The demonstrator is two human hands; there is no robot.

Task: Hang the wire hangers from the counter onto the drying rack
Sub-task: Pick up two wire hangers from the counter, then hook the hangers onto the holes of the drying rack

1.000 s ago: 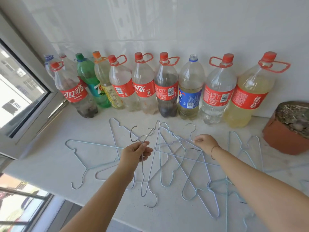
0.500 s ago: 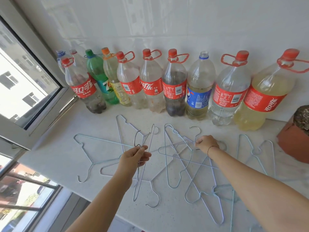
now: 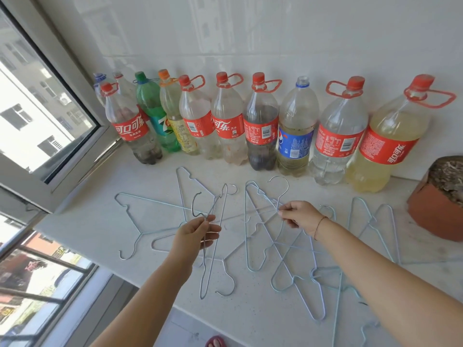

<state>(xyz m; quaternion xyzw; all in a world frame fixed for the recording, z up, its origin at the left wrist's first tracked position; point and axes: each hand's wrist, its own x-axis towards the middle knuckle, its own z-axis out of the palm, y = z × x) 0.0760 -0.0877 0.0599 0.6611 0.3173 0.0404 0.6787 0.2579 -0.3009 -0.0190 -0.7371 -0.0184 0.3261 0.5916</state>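
Observation:
Several pale blue wire hangers [image 3: 260, 249] lie criss-crossed on the white counter [image 3: 82, 229]. My left hand [image 3: 196, 234] grips one wire hanger [image 3: 213, 236] by its neck, lifted off the counter, hook up and body hanging down. My right hand [image 3: 302, 216] pinches the neck of a second hanger [image 3: 281, 194], whose hook points up toward the bottles; its body still lies among the others. No drying rack is in view.
A row of large plastic bottles [image 3: 260, 126] lines the tiled wall at the back. A broken clay pot [image 3: 441, 199] sits at the right. An open window [image 3: 45, 126] is at the left, and the counter's front edge drops to the floor below my arms.
My left hand has raised its hanger a little higher. My right hand has closed on the neck of a hanger and lifted its hook end. The view has shifted left and closer.

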